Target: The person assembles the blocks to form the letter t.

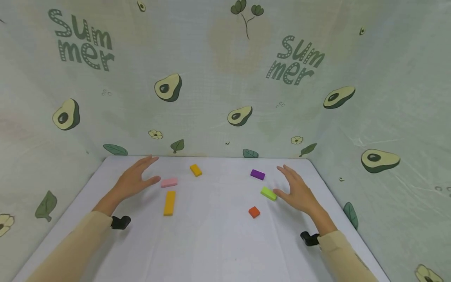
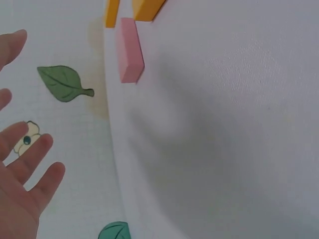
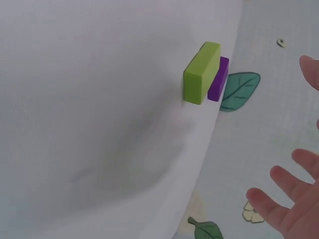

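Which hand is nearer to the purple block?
The right hand: it is just right of the purple block, while the left hand is far to its left, past the pink block.

Head camera: is facing forward and down from the wearer's head, standing farthest off, taking in the white table [image 1: 211,243], left hand [image 1: 132,182], right hand [image 1: 297,192] and printed cloth [image 1: 211,58] behind. Left wrist camera: is looking down from nearer, turning the table's edge nearly upright; is sharing the pink block [image 1: 169,182] with the head view. Right wrist camera: is looking down similarly near; is sharing the green block [image 1: 268,193] and purple block [image 1: 258,174] with the head view.
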`<state>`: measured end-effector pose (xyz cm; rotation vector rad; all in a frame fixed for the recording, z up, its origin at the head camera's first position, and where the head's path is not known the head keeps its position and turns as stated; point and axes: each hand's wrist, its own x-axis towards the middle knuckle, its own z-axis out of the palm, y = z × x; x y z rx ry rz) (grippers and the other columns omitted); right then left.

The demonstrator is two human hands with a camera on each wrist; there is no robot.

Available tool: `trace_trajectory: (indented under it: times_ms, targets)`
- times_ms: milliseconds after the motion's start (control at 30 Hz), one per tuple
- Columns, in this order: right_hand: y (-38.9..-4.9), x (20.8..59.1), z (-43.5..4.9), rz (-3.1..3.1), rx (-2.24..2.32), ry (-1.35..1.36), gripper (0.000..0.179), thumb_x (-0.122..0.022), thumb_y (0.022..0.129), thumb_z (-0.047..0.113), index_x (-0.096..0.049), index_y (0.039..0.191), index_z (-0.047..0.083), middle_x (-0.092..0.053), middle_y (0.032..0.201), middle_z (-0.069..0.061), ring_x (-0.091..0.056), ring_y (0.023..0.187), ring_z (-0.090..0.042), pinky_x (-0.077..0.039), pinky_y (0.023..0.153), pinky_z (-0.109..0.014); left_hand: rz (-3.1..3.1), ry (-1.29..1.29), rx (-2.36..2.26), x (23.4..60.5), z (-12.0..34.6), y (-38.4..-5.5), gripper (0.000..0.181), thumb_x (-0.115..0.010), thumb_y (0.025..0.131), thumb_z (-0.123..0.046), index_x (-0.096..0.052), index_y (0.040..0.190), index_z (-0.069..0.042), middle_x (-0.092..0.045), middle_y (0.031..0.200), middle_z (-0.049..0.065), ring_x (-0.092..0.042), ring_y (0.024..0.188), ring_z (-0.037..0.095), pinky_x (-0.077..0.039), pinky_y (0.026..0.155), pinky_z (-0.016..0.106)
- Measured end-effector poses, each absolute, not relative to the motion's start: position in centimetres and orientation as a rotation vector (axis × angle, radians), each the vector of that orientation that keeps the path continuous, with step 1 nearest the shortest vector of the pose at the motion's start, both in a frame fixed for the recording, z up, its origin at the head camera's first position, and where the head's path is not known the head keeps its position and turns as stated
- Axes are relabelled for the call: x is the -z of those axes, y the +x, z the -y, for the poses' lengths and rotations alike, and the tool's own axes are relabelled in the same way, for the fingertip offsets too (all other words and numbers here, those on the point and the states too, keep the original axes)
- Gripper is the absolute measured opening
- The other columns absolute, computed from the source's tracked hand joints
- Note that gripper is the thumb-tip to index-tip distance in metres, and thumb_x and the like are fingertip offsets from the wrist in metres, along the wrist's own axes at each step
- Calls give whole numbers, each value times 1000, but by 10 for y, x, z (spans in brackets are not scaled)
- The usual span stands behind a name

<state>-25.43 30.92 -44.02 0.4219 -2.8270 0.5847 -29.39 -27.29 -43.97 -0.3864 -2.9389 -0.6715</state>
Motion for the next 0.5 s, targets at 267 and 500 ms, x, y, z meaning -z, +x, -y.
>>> trace_trajectory:
  times_ms: [267, 500]
  targets:
    - [-262, 455, -310, 2837, -690, 414, 81, -81, 95, 28, -39, 163, 14, -34, 168, -23, -34, 153, -47, -40, 114, -71, 2956, -379, 864, 458, 271, -309, 80, -74, 100, -42, -36, 167, -20, -34, 169, 21, -39, 148, 49, -35, 115, 75]
    - [-263, 461, -307, 2822, -803, 446, 76, -82, 95, 25, -45, 160, 13, -39, 165, -21, -40, 150, -45, -50, 107, -64, 2965, -422, 911, 473, 267, -318, 69, -77, 99, -36, -49, 159, -16, -44, 163, 19, -47, 142, 47, -41, 112, 72]
